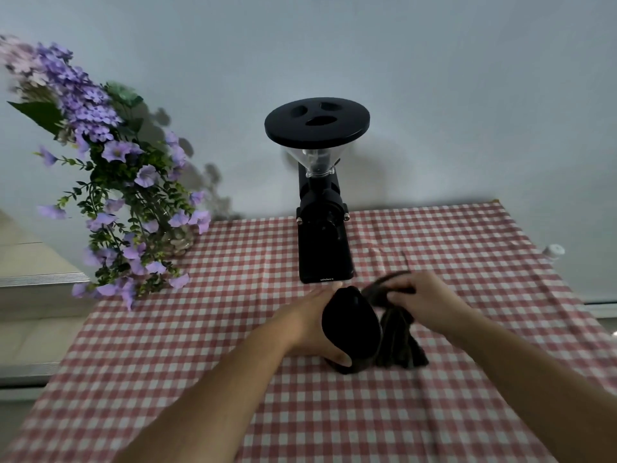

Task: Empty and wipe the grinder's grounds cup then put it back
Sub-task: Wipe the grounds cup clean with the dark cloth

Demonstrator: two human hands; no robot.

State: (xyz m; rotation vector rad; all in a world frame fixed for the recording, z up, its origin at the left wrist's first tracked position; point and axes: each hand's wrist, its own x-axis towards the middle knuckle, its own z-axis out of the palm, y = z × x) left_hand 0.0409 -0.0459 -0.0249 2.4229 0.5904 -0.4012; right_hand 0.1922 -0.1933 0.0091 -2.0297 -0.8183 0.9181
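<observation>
A black coffee grinder [322, 228] with a clear funnel hopper and a round black lid stands at the back middle of the table. In front of its base, my left hand [310, 325] grips the black grounds cup [350, 325], tilted with its mouth toward me. Just right of the cup, my right hand [424, 295] pinches a dark cloth [399, 335]; part of the cloth bunches at the cup's upper rim and the rest hangs down to the tablecloth. The cup's inside looks uniformly dark.
A red-and-white checked tablecloth [233, 329] covers the table. A vase of purple flowers [133, 202] stands at the back left, leaning over the table. A small white object [554, 251] sits off the right edge. A pale wall is close behind.
</observation>
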